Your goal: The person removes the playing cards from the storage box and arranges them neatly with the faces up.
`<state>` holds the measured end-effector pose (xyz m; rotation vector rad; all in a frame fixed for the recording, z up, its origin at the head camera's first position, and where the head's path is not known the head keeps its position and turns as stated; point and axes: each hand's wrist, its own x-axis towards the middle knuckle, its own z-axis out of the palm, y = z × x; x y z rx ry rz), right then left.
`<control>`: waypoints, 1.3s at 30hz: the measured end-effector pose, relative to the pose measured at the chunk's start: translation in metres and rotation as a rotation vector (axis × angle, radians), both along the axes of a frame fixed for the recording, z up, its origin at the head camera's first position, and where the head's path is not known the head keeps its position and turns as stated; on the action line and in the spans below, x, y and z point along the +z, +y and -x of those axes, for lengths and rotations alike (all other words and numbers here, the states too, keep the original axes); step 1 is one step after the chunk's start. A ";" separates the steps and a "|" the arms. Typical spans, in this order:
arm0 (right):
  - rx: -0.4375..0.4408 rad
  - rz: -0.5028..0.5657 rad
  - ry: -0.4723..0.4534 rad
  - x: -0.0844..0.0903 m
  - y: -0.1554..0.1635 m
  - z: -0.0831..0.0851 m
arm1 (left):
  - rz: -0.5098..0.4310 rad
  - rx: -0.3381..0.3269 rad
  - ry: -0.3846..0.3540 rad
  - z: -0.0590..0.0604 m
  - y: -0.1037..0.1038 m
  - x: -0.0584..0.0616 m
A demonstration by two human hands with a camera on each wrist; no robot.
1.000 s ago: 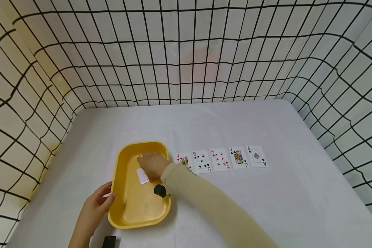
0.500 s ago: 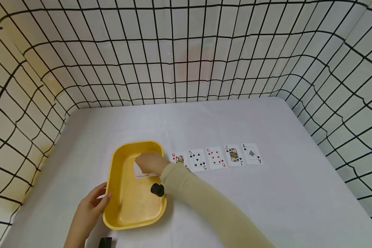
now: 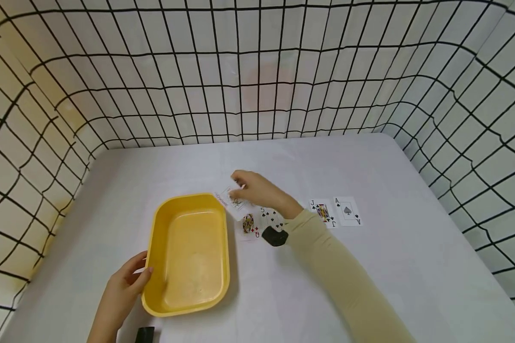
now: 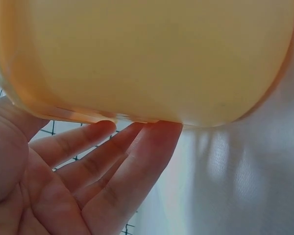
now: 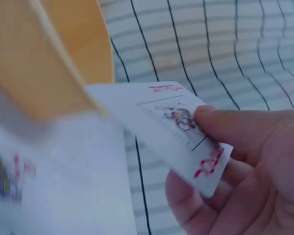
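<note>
In the head view my right hand [image 3: 257,190] pinches a joker card [image 3: 231,202] between thumb and fingers, over the far right corner of the yellow tray [image 3: 229,267]. The right wrist view shows the joker [image 5: 161,125] tilted, with red lettering at its ends. My left hand [image 3: 126,286] holds the tray's left side, thumb at the rim and fingertips [image 4: 161,134] against the outer wall. The tray's inside is bare. Below the joker lies a queen of diamonds [image 3: 248,226], partly covered. A five of spades [image 3: 268,216] is partly hidden by my right wrist.
Further right in the card row lie a jack [image 3: 323,212] and an ace of spades [image 3: 347,211]. My sleeve [image 3: 343,271] crosses the white table [image 3: 412,267]. Black netting [image 3: 257,71] rises along the back and sides.
My right hand has lifted the joker out of the tray and moved up and right with it. The six of diamonds is now hidden behind that arm. The left hand stays on the tray.
</note>
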<state>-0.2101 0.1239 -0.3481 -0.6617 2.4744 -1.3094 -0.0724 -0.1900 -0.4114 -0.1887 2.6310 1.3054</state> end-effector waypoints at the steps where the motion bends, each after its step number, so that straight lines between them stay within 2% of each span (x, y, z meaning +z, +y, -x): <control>1: -0.037 0.043 -0.015 -0.002 0.014 0.001 | 0.000 0.000 0.001 0.000 0.000 0.000; 6: -0.236 0.147 -0.083 -0.015 0.088 -0.002 | -0.003 0.000 -0.001 0.000 0.000 -0.001; 14: -0.534 0.048 -0.188 -0.042 0.205 -0.033 | -0.002 -0.002 -0.012 0.000 0.000 0.000; 18: -0.605 0.030 -0.204 -0.055 0.244 -0.049 | 0.001 0.006 -0.025 -0.001 -0.001 0.001; 24: -0.655 -0.037 -0.212 -0.066 0.274 -0.064 | -0.018 0.005 -0.007 0.000 0.001 0.001; 29: -0.705 -0.152 -0.200 -0.073 0.289 -0.068 | -0.013 0.003 -0.016 0.000 0.001 0.001; 34: -0.749 -0.304 -0.119 -0.080 0.297 -0.068 | -0.015 0.009 0.003 0.000 0.003 0.001; 39: -0.772 -0.380 -0.040 -0.090 0.292 -0.066 | -0.004 0.014 -0.004 0.001 0.001 0.001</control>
